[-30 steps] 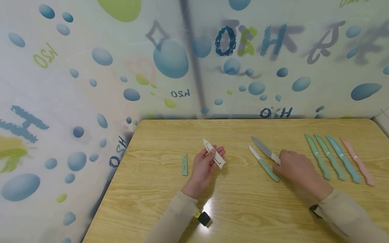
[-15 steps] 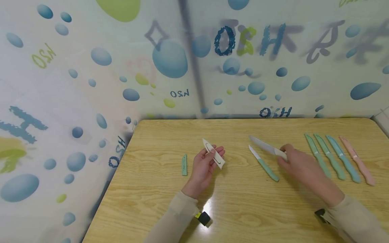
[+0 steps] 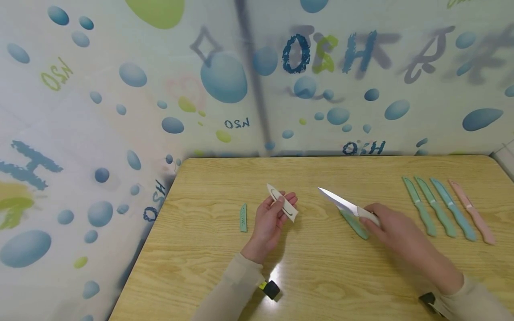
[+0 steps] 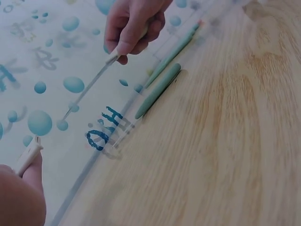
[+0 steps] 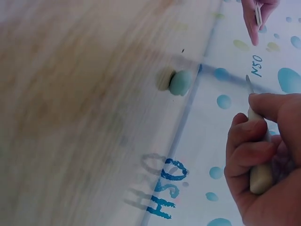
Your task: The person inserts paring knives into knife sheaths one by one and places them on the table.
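Note:
In my left hand point(image 3: 267, 225) I pinch a cream-white blade sheath point(image 3: 283, 204) between thumb and fingers, its pointed end tilted up and left. My right hand point(image 3: 395, 229) grips the cream handle of a bare-bladed knife point(image 3: 341, 201), held above the table with its tip toward the left hand. Beneath that knife lies a green-handled knife point(image 3: 355, 225); its blade is hidden from the head view. The right wrist view shows curled fingers point(image 5: 249, 155) around the white handle. A green blade sheath point(image 3: 243, 218) lies left of my left hand.
At the right of the wooden table point(image 3: 313, 276) several sheathed knives lie in a row: green ones point(image 3: 419, 207), a blue one point(image 3: 453, 209) and a pink one point(image 3: 472, 211). A patterned wall point(image 3: 281, 89) rises behind the table.
The right hand has lifted the white-handled knife, and its tip has moved left across the green-handled knife. My left hand with the white sheath has stayed almost still.

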A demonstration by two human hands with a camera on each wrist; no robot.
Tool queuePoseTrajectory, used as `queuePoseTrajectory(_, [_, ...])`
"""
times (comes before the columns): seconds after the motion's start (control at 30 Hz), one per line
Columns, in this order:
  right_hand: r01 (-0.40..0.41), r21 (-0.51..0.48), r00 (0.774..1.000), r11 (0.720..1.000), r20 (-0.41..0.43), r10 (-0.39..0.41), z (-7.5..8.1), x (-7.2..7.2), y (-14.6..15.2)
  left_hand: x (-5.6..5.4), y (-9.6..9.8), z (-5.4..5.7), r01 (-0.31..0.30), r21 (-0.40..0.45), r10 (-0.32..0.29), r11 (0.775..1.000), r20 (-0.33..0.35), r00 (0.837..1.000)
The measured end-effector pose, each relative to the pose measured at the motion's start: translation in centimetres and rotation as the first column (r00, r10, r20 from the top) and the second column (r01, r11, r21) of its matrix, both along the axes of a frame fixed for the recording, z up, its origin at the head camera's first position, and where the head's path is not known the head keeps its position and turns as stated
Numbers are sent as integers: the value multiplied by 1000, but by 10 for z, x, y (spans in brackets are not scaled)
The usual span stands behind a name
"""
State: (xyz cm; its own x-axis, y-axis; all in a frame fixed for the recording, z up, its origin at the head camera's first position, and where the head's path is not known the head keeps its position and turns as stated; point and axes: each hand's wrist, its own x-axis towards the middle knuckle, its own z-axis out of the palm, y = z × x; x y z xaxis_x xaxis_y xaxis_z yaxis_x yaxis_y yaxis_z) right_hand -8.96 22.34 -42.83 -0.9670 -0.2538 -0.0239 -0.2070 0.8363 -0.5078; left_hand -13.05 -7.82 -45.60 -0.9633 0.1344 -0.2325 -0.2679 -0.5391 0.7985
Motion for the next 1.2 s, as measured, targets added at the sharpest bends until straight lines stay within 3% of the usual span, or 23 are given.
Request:
queuePoseTrajectory(0.57, [-58, -16, 996, 998, -72, 56, -3, 23, -18, 0, 3, 6, -95, 106, 88, 990, 71, 994])
queuePoseTrajectory(1.2, [-101, -28, 984, 994, -148, 96, -7, 31, -27, 2, 9, 5, -95, 141, 85, 985, 76, 993])
